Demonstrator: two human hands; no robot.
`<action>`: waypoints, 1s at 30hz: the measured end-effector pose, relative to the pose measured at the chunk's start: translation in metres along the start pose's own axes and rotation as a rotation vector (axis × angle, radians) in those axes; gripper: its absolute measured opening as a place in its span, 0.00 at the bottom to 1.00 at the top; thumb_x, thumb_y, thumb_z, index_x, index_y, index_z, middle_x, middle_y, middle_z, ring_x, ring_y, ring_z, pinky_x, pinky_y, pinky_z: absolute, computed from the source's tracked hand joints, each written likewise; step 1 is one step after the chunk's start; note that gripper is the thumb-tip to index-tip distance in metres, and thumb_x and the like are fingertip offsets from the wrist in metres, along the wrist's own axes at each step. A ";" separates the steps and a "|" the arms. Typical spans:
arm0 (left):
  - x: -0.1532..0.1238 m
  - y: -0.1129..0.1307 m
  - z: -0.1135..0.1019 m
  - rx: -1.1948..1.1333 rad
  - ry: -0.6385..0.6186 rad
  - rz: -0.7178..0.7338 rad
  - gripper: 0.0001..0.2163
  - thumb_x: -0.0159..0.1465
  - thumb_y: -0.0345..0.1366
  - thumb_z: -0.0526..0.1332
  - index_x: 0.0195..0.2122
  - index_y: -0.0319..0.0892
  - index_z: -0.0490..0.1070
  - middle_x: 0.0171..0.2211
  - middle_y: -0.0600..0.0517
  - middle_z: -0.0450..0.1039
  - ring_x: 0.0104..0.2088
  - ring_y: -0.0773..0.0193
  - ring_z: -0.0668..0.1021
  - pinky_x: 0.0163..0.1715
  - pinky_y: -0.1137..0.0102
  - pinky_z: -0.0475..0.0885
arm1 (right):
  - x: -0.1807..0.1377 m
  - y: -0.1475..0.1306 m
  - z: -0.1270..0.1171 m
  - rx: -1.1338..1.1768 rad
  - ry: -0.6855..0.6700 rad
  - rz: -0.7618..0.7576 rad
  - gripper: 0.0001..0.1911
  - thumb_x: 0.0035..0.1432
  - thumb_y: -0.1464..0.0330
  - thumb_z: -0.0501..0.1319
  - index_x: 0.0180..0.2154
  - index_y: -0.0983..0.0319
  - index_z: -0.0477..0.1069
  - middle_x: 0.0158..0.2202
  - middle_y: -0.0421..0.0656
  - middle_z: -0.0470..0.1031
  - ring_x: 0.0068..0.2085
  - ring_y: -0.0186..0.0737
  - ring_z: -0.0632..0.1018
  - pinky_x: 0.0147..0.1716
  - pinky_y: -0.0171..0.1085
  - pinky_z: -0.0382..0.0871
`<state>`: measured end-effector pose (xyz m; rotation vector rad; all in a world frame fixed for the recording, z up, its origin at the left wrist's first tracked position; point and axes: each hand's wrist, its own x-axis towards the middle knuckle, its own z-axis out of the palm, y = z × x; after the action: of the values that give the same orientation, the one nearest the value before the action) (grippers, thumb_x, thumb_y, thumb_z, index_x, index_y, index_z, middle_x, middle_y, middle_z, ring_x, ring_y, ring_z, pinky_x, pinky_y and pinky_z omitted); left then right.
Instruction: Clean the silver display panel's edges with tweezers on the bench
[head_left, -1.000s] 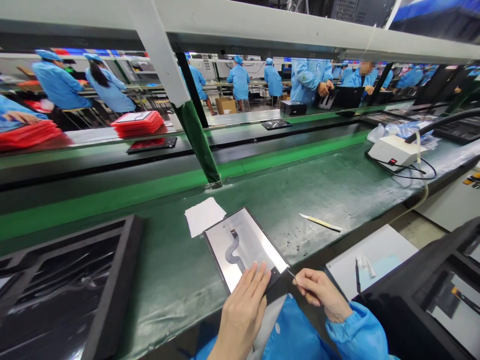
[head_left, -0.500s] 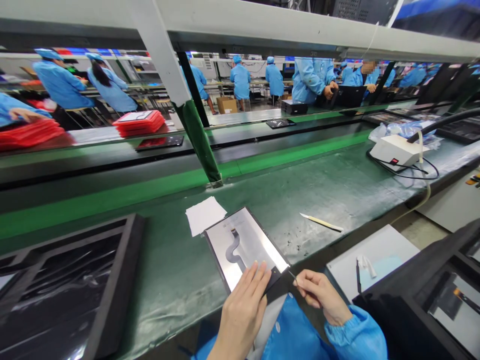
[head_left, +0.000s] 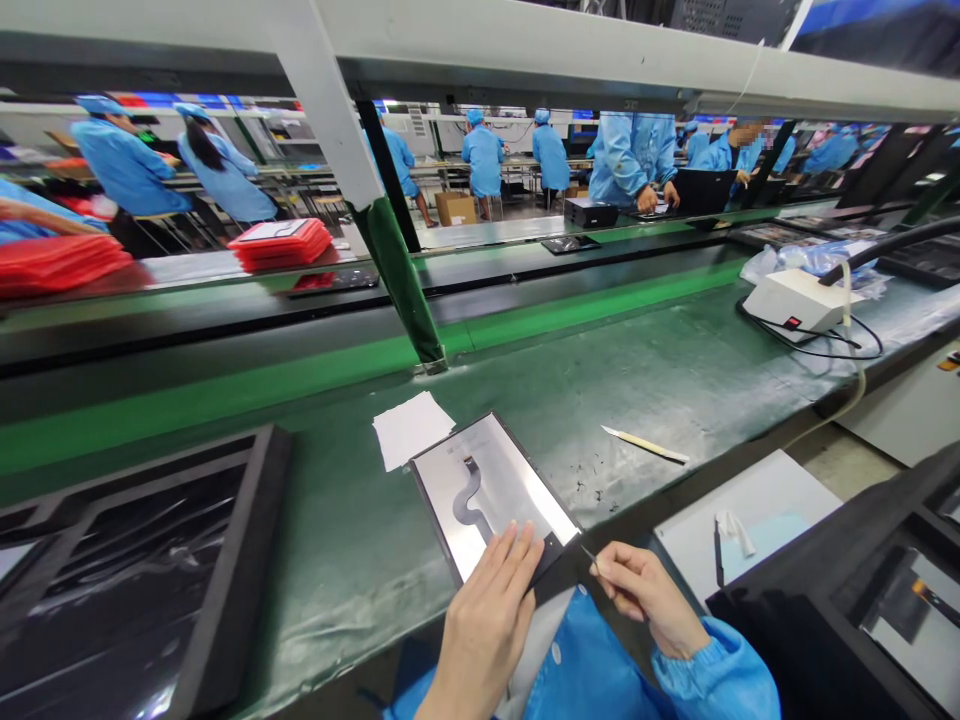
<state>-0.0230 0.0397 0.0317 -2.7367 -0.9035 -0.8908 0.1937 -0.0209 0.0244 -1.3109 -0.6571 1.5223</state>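
Panel (head_left: pixel 487 480) pressed flat by the open left hand (head_left: pixel 487 620); right hand (head_left: pixel 645 595) pinches, seemingly, tweezers (head_left: pixel 588 553) at its corner: keep them shallow.

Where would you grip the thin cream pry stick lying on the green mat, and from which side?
The thin cream pry stick lies flat and alone on the green mat, pointed tip toward the silvery panel. Probably pinch its broader right end across the narrow width, coming from above; the blunt end looks the safer hold.
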 end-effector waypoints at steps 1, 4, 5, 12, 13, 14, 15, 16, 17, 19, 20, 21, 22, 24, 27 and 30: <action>0.000 0.000 0.000 -0.006 0.000 -0.003 0.21 0.65 0.22 0.52 0.58 0.38 0.69 0.57 0.48 0.74 0.57 0.55 0.75 0.56 0.62 0.74 | 0.000 0.000 0.000 0.000 -0.001 0.000 0.27 0.44 0.47 0.71 0.24 0.64 0.69 0.18 0.34 0.64 0.15 0.20 0.53 0.16 0.31 0.36; -0.001 0.000 0.001 -0.018 0.003 -0.005 0.21 0.65 0.22 0.52 0.58 0.38 0.69 0.57 0.48 0.74 0.57 0.55 0.75 0.56 0.62 0.74 | -0.001 -0.001 0.000 0.002 -0.002 0.000 0.26 0.44 0.47 0.71 0.24 0.64 0.70 0.18 0.34 0.64 0.15 0.21 0.52 0.16 0.31 0.36; -0.001 0.000 0.000 -0.017 0.003 -0.007 0.21 0.65 0.22 0.52 0.58 0.38 0.69 0.57 0.48 0.74 0.57 0.55 0.75 0.56 0.62 0.74 | -0.002 -0.002 0.000 0.004 -0.003 -0.001 0.26 0.44 0.47 0.71 0.24 0.64 0.70 0.18 0.34 0.64 0.15 0.21 0.52 0.16 0.31 0.36; 0.000 0.000 -0.001 -0.013 -0.005 0.000 0.20 0.65 0.22 0.52 0.57 0.38 0.69 0.57 0.48 0.74 0.56 0.55 0.76 0.54 0.62 0.75 | -0.006 -0.003 0.000 0.017 0.002 -0.009 0.27 0.44 0.47 0.71 0.23 0.64 0.68 0.19 0.34 0.65 0.15 0.20 0.52 0.17 0.31 0.36; 0.000 0.000 -0.001 -0.016 -0.006 -0.003 0.21 0.65 0.22 0.52 0.57 0.38 0.69 0.57 0.48 0.74 0.57 0.55 0.76 0.55 0.62 0.75 | -0.006 -0.003 0.000 0.019 0.004 -0.011 0.27 0.44 0.47 0.71 0.23 0.64 0.67 0.19 0.34 0.65 0.15 0.20 0.52 0.17 0.31 0.36; -0.001 0.000 -0.001 -0.018 -0.008 -0.007 0.21 0.65 0.22 0.52 0.58 0.38 0.69 0.57 0.48 0.74 0.57 0.55 0.76 0.55 0.62 0.74 | -0.007 -0.003 0.000 0.020 0.006 -0.012 0.27 0.44 0.47 0.71 0.23 0.64 0.68 0.19 0.34 0.65 0.15 0.20 0.52 0.17 0.31 0.36; -0.001 -0.001 0.000 -0.018 -0.008 -0.009 0.21 0.65 0.22 0.52 0.58 0.38 0.69 0.57 0.48 0.73 0.57 0.55 0.76 0.56 0.62 0.74 | -0.007 -0.003 0.000 0.021 0.008 -0.013 0.27 0.44 0.47 0.71 0.24 0.64 0.68 0.19 0.34 0.64 0.15 0.19 0.52 0.17 0.31 0.36; -0.001 -0.001 0.000 -0.017 -0.008 -0.010 0.21 0.65 0.22 0.52 0.58 0.38 0.69 0.57 0.48 0.73 0.57 0.55 0.76 0.56 0.62 0.74 | -0.008 -0.003 0.000 0.022 0.011 -0.013 0.27 0.44 0.47 0.71 0.24 0.64 0.68 0.19 0.34 0.64 0.15 0.19 0.52 0.17 0.31 0.36; -0.001 0.000 0.000 -0.014 -0.008 -0.008 0.21 0.65 0.22 0.52 0.58 0.38 0.69 0.57 0.48 0.73 0.57 0.55 0.76 0.56 0.62 0.74 | -0.008 -0.004 0.000 0.023 0.014 -0.013 0.27 0.44 0.47 0.71 0.24 0.64 0.68 0.19 0.34 0.64 0.15 0.19 0.52 0.17 0.31 0.36; -0.001 0.000 0.000 -0.008 -0.010 -0.005 0.20 0.65 0.22 0.51 0.57 0.37 0.69 0.57 0.47 0.73 0.57 0.55 0.76 0.55 0.62 0.75 | -0.009 -0.004 -0.001 0.026 0.022 -0.013 0.27 0.44 0.47 0.71 0.24 0.64 0.68 0.19 0.34 0.64 0.15 0.20 0.52 0.17 0.31 0.36; -0.001 0.000 0.000 -0.008 -0.010 -0.006 0.20 0.65 0.22 0.51 0.57 0.37 0.69 0.57 0.47 0.74 0.56 0.55 0.76 0.54 0.62 0.75 | -0.009 -0.004 -0.001 0.029 0.027 -0.014 0.27 0.44 0.47 0.72 0.23 0.64 0.68 0.19 0.34 0.64 0.15 0.20 0.52 0.17 0.31 0.36; -0.001 0.000 0.000 -0.011 -0.010 -0.008 0.20 0.65 0.22 0.51 0.57 0.37 0.69 0.57 0.47 0.74 0.56 0.55 0.76 0.54 0.62 0.75 | -0.010 -0.004 -0.001 0.033 0.030 -0.017 0.27 0.43 0.47 0.72 0.23 0.64 0.67 0.19 0.34 0.64 0.15 0.20 0.52 0.17 0.31 0.36; -0.001 0.001 0.000 -0.016 -0.009 -0.011 0.20 0.65 0.22 0.51 0.57 0.37 0.69 0.57 0.47 0.74 0.56 0.55 0.76 0.54 0.61 0.75 | -0.011 -0.005 -0.001 0.038 0.032 -0.021 0.27 0.43 0.47 0.72 0.23 0.64 0.67 0.19 0.35 0.65 0.15 0.20 0.52 0.17 0.32 0.35; -0.001 0.001 0.000 -0.030 -0.007 -0.018 0.20 0.65 0.22 0.51 0.57 0.38 0.69 0.57 0.48 0.74 0.57 0.55 0.76 0.55 0.61 0.75 | -0.012 -0.005 -0.001 0.047 0.034 -0.028 0.27 0.43 0.47 0.72 0.22 0.63 0.66 0.19 0.35 0.65 0.15 0.20 0.52 0.17 0.32 0.35; -0.002 0.000 0.001 -0.055 -0.008 -0.035 0.22 0.65 0.22 0.52 0.59 0.39 0.67 0.57 0.48 0.73 0.57 0.55 0.75 0.56 0.61 0.74 | -0.014 -0.005 -0.001 0.050 0.037 -0.036 0.27 0.43 0.47 0.72 0.22 0.63 0.66 0.19 0.35 0.64 0.16 0.21 0.51 0.17 0.31 0.36; -0.003 0.000 0.001 -0.065 -0.011 -0.041 0.24 0.65 0.22 0.52 0.61 0.41 0.66 0.58 0.48 0.73 0.58 0.56 0.75 0.56 0.62 0.74 | -0.016 -0.005 -0.003 0.048 0.051 -0.048 0.27 0.44 0.47 0.72 0.22 0.63 0.66 0.20 0.35 0.64 0.16 0.21 0.51 0.17 0.31 0.37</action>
<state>-0.0243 0.0385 0.0287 -2.7892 -0.9532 -0.9295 0.1967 -0.0338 0.0344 -1.2845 -0.6121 1.4527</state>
